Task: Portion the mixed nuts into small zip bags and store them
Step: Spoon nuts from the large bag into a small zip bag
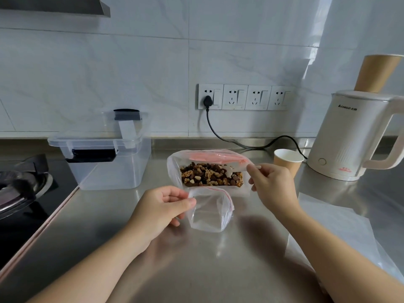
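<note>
A large clear bag (173, 169) of mixed nuts (207, 174) lies open on the steel counter, with a stack of small red-striped zip bags (209, 155) behind it. My right hand (273, 184) grips a white plastic spoon (231, 170) whose bowl sits in the nuts. My left hand (161, 206) pinches the rim of a small clear zip bag (209, 212) with a red seal line. That small bag stands open and holds no nuts, just in front of the large bag.
An open clear storage box (105, 165) with black clips stands at the left, beside a gas hob (21, 182). At the right are a paper cup (287, 160), a white kettle (354, 136) with its cord, and clear plastic sheets (338, 232) on the counter (196, 259).
</note>
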